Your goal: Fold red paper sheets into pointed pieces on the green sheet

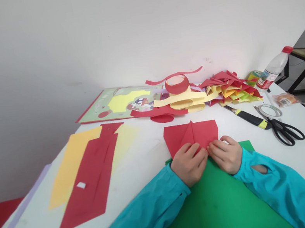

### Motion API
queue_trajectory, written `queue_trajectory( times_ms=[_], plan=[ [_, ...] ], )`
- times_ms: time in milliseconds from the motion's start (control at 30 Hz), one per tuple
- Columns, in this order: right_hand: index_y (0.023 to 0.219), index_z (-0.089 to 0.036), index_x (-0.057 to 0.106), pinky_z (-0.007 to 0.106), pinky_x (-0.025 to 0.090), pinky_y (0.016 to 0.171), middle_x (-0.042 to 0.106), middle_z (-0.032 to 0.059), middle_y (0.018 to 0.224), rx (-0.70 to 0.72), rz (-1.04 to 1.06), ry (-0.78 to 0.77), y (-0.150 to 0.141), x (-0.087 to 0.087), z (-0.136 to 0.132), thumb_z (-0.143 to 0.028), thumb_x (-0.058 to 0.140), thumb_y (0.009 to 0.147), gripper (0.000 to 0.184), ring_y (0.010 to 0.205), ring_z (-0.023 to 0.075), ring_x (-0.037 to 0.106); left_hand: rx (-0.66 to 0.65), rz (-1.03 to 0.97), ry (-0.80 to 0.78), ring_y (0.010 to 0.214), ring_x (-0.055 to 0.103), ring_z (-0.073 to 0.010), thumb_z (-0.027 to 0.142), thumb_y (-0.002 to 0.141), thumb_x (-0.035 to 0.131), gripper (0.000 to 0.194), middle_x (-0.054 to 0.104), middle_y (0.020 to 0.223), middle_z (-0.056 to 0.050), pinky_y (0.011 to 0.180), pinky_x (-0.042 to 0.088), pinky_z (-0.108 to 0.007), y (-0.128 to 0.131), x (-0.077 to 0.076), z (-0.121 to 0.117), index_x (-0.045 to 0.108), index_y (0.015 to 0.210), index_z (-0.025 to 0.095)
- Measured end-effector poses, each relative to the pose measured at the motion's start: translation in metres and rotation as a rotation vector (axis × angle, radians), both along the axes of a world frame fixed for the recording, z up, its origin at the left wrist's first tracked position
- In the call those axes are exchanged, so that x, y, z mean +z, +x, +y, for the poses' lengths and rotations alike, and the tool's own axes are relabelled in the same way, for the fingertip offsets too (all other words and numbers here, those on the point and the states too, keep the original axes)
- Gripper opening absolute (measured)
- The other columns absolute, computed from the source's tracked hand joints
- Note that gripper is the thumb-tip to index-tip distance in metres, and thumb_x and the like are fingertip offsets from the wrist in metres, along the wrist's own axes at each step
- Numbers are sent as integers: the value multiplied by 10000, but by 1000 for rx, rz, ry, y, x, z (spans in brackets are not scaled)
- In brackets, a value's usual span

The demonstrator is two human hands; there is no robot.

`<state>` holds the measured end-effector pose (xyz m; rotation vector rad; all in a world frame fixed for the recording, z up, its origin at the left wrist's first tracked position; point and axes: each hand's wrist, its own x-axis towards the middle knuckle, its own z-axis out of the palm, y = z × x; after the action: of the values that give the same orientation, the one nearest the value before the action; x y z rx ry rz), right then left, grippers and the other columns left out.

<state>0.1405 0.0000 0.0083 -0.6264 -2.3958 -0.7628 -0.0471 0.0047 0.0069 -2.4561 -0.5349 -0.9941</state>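
A folded piece of red paper lies between my hands, with a raised crease running up its middle to a small point at the top. My left hand pinches its lower left edge, fingers curled. On the lower right edge my right hand also pinches the paper, its fingertips almost touching those of the left. Fingers hide the paper's near corner. Beneath both hands a large green sheet covers the table's front.
Red, yellow and pale sheets lie left. Behind are a picture book, paper loops and a pile of folded paper. A utility knife, tape roll, scissors and plastic bottle are right.
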Motion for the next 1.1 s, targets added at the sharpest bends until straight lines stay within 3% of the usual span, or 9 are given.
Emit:
queue_trajectory(
  times_ms=[167, 400, 500, 600, 700, 833, 967, 1100],
  plan=[
    [539, -146, 567, 327, 341, 639, 512, 14, 530, 10, 28, -15, 4, 2, 3, -175, 520, 884, 349, 638, 145, 463, -22, -56, -16, 750, 581, -190, 87, 867, 461, 175, 648, 750, -61, 609, 457, -321, -2, 1, 1, 627, 814, 99],
    [523, -155, 542, 328, 349, 653, 476, -6, 498, 17, 12, -14, 7, 0, 4, -196, 552, 867, 346, 601, 139, 436, -32, -70, -5, 771, 604, -195, 81, 876, 441, 191, 663, 764, -56, 608, 469, -316, -3, 1, 3, 624, 829, 104],
    [616, -146, 608, 358, 380, 715, 584, 28, 600, -54, 62, -9, 6, 1, 2, -242, 554, 864, 271, 714, 180, 514, -30, -72, 0, 795, 613, -204, 84, 876, 448, 183, 668, 768, -55, 611, 477, -317, -2, 0, 3, 625, 837, 110],
    [813, -105, 665, 377, 396, 758, 668, 72, 790, -56, 23, 15, 4, 4, -1, -149, 470, 888, 214, 818, 207, 557, -36, -65, -3, 788, 619, -209, 79, 872, 446, 182, 669, 760, -63, 605, 483, -321, 0, 0, 1, 623, 837, 100],
    [835, -94, 669, 370, 409, 767, 682, 69, 795, -13, -7, 25, 6, 5, -2, -78, 420, 892, 257, 821, 199, 577, -28, -91, 12, 812, 618, -222, 89, 858, 475, 147, 678, 808, -74, 614, 486, -328, -2, -1, 1, 620, 878, 91],
    [884, -82, 665, 369, 419, 769, 697, 73, 826, -57, 47, 39, 14, 3, -2, -74, 457, 880, 207, 847, 201, 585, 18, -146, 9, 762, 599, -203, 134, 817, 585, 91, 675, 795, -67, 601, 479, -314, -10, 1, 4, 611, 893, 91],
    [933, -91, 660, 375, 427, 769, 707, 66, 873, -59, 93, 17, 11, 3, -2, -119, 532, 861, 149, 868, 205, 590, -2, -120, -7, 740, 583, -188, 83, 846, 513, 97, 655, 743, -68, 590, 462, -305, -13, 3, 5, 610, 840, 93],
    [954, -81, 659, 375, 431, 746, 702, 86, 913, 27, 38, -14, 1, 3, -5, -95, 464, 887, 207, 862, 200, 598, -15, -69, -23, 718, 567, -176, 78, 868, 469, 160, 627, 705, -61, 569, 441, -298, -7, 3, 1, 610, 793, 95]
  ],
)
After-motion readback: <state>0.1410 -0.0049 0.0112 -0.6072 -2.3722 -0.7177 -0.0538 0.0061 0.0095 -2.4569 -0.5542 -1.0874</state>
